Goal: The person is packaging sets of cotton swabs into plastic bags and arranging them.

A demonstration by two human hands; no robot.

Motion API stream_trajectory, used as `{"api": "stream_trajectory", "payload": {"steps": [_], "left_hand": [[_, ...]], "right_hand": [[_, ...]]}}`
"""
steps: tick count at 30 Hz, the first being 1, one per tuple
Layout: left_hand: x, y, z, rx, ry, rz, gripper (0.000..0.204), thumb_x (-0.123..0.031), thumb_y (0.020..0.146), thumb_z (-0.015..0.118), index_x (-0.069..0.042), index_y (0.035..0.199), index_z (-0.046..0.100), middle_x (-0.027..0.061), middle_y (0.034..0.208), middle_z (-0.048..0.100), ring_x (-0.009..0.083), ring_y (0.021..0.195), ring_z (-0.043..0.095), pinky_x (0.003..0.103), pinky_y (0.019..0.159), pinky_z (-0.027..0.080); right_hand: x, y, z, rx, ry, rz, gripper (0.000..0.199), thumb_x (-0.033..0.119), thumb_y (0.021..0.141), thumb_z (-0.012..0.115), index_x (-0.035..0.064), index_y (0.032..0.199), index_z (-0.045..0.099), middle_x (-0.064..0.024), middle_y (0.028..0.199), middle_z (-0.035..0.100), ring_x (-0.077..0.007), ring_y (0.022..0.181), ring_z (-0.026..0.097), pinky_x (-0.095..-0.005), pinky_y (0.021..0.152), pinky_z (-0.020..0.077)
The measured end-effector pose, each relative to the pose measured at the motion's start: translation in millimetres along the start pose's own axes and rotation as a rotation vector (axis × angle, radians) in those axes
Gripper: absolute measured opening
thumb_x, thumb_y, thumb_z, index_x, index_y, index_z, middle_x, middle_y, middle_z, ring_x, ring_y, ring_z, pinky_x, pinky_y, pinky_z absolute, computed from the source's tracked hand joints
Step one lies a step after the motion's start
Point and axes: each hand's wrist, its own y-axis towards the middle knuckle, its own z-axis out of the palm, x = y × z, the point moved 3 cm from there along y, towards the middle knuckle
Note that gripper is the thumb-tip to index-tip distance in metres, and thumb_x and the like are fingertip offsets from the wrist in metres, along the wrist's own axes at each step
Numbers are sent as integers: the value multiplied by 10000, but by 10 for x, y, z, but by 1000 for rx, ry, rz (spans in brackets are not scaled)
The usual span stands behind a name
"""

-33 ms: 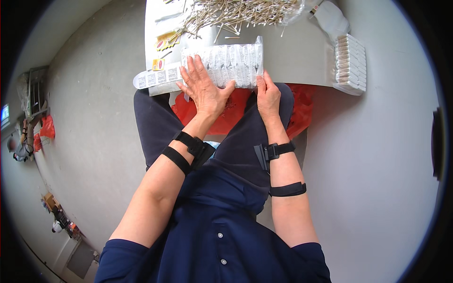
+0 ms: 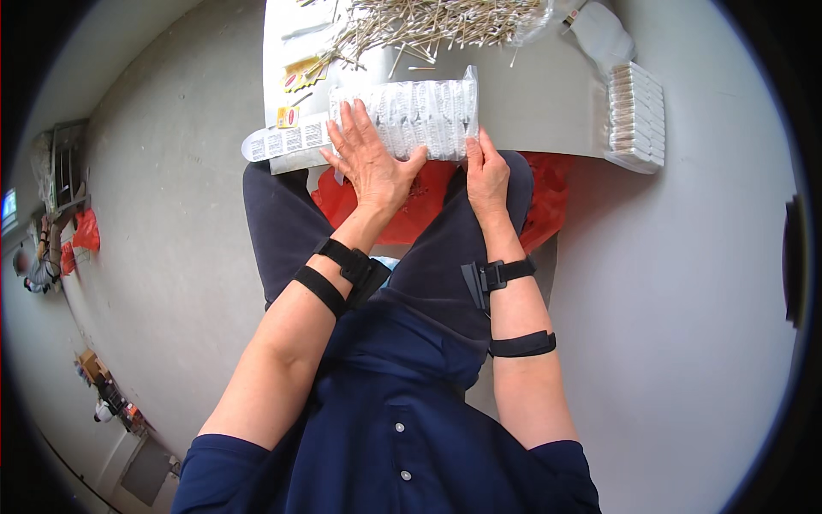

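A clear plastic bag (image 2: 432, 111) packed with small white pieces lies along the near edge of the grey table (image 2: 548, 111). My left hand (image 2: 370, 158) rests flat on the bag's left half, fingers spread, thumb pointing right along its near edge. My right hand (image 2: 486, 176) pinches the bag's near right corner at the table edge. Black straps circle both forearms.
A heap of thin pale sticks (image 2: 437, 21) covers the table's far side. A white label strip (image 2: 278, 141) hangs off the left corner beside small yellow sachets (image 2: 300, 73). Stacked white packs (image 2: 635, 116) sit at the right edge. A red plastic bag (image 2: 548, 193) lies below the table over my lap.
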Motion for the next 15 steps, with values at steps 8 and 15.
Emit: {"api": "stream_trajectory", "payload": {"steps": [8,15], "left_hand": [[-8,-8,7,8,-10,-1,1229,-503,675,805,-44,1544,66,174,1607,75,425,1480,-57,655,1131,-58],[6,-5,1,-8,-5,12,1218,-487,675,807,-39,1541,77,181,1602,84,438,1474,-39,658,1130,-43]], "right_hand": [[-66,-18,-35,127,163,78,439,205,985,481,9,1377,501,-224,1226,640,-325,1129,628,-352,946,475],[-125,-9,-19,208,303,93,534,171,920,550,-25,1408,453,-193,1231,646,-231,1104,633,-315,958,468]]}}
